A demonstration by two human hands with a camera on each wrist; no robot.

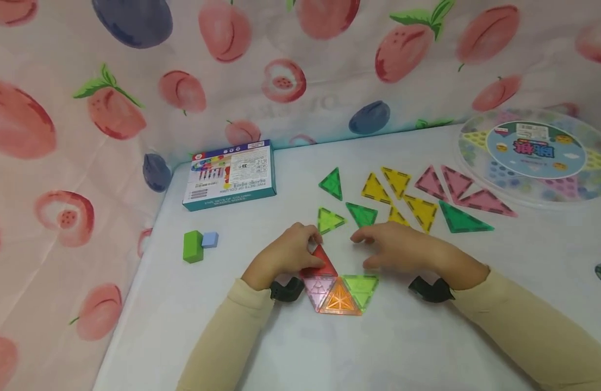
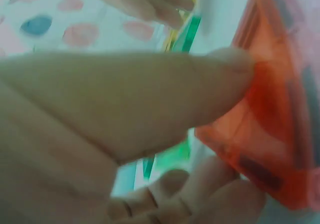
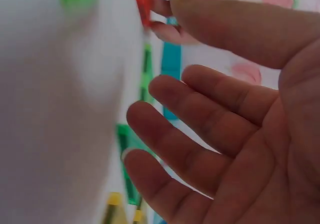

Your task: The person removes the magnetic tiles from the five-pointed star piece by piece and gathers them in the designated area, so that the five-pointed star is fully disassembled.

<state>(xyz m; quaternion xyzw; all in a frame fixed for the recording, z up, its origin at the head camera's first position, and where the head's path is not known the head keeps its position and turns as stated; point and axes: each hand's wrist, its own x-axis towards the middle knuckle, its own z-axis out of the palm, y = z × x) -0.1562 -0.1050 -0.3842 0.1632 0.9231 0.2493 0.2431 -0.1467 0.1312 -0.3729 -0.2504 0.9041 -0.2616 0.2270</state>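
My left hand [image 1: 295, 251] has its thumb on a red triangular magnetic tile [image 1: 324, 263], with the other fingers at the tile's edge in the left wrist view. That red tile [image 2: 265, 119] lies against the top of a pink tile [image 1: 319, 293]. Beside the pink one, an orange tile [image 1: 339, 302] and a light green tile [image 1: 361, 288] continue the row edge to edge. To the right, my right hand [image 1: 400, 247] hovers with loosely bent fingers and holds nothing; its palm shows in the right wrist view.
Beyond the hands lie green [image 1: 332, 184], yellow [image 1: 395, 182] and pink [image 1: 430, 183] tiles. A bead-set box [image 1: 229, 176] stands back left, with a green block [image 1: 193, 247] and blue block [image 1: 210, 239] before it. A round clear case [image 1: 535, 149] sits back right.
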